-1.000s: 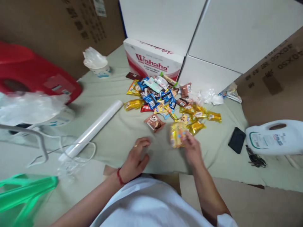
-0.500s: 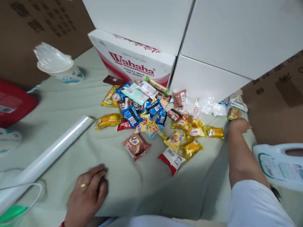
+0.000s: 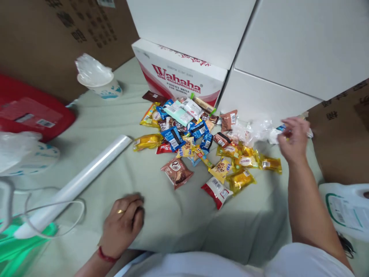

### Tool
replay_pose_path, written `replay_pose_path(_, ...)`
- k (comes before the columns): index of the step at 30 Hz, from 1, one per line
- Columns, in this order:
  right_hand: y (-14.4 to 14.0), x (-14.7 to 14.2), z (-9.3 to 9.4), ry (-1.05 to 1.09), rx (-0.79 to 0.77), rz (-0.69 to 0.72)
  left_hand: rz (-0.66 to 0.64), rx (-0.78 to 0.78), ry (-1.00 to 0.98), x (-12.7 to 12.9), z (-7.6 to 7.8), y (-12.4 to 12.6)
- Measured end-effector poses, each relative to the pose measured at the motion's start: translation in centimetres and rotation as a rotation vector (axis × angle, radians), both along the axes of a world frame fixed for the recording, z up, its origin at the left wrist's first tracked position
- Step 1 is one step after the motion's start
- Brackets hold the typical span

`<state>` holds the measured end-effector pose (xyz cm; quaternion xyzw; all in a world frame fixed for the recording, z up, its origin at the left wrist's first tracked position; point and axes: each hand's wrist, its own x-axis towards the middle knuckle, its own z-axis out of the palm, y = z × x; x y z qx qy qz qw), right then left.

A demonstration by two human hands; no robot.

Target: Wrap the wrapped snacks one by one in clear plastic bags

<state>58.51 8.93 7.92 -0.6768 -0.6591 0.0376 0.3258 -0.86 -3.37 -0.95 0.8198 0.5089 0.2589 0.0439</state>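
My left hand (image 3: 124,217), with a gold ring, rests on the green cloth with its fingers curled in; nothing shows in it. At the far right my right hand (image 3: 294,139) hovers over several small packets, fingers bent and apart, with no held thing visible. It hides most of what lies beneath. Just left of it are crumpled clear plastic wrappers (image 3: 255,130) and a yellow snack packet (image 3: 271,164). Between the hands spreads a pile of wrapped snacks, including a brown Q-marked packet (image 3: 176,172), blue packets (image 3: 173,138) and a red-and-white packet (image 3: 216,191).
A Wahaha carton (image 3: 178,77) and white boxes (image 3: 300,46) stand behind the pile. At left are a paper cup (image 3: 105,90) with plastic in it, a red container (image 3: 34,107), a white roll (image 3: 86,177) and a cable (image 3: 83,213). A white jug (image 3: 346,207) is at right.
My right hand has lifted from beside the yellow packet at the far right and its fingers have come into view. My left hand stays curled on the cloth. The view has shifted left.
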Motion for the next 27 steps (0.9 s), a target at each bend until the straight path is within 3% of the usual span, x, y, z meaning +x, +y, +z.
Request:
replay_pose_path(2, -0.1, -2.5, 0.2, -0.065, -0.071, 0.184, 0.002, -0.002, -0.009, 0.1, 0.1, -0.2)
replay_pose_path(3, -0.3, -3.7, 0.2, -0.081, -0.086, 0.203, 0.008, 0.000, -0.017, 0.1, 0.1, -0.2)
replay_pose_path(5, -1.1, -5.9, 0.1, -0.025, -0.028, 0.063, 0.021, -0.001, -0.042, 0.2, 0.0, -0.3)
replay_pose_path(7, -2.7, -8.2, 0.0, 0.214, 0.116, -0.201, 0.035, -0.014, -0.093, 0.2, 0.0, -0.3)
replay_pose_path(9, -5.3, -11.4, -0.3, 0.597, 0.194, -0.355, 0.049, -0.060, -0.182, 0.4, 0.1, -0.3)
replay_pose_path(11, -8.5, -15.7, -1.1, 0.951, 0.135, -0.358, 0.083, -0.153, -0.319, 0.7, 0.8, -0.5)
replay_pose_path(13, -11.8, -20.7, -2.3, 1.126, 0.007, -0.316, 0.153, -0.310, -0.505, 1.6, 1.8, -0.9)
replay_pose_path(16, -16.0, -28.1, -4.3, 1.182, -0.124, -0.298, 0.179, -0.686, -0.838, 3.8, 3.5, -1.9)
replay_pose_path(18, -17.9, -31.9, -5.2, 1.199, -0.211, -0.261, 0.073, -0.974, -1.090, 5.4, 4.2, -2.6)
replay_pose_path(20, -19.2, -34.3, -5.7, 1.211, -0.308, -0.182, -0.016, -1.133, -1.242, 6.6, 4.4, -3.1)
replay_pose_path(22, -19.8, -35.4, -5.6, 1.165, -0.345, -0.104, -0.020, -1.141, -1.300, 7.1, 4.2, -3.4)
replay_pose_path(27, -20.2, -35.8, -4.2, 0.982, -0.258, 0.039, 0.078, -1.001, -1.291, 6.4, 3.6, -4.0)
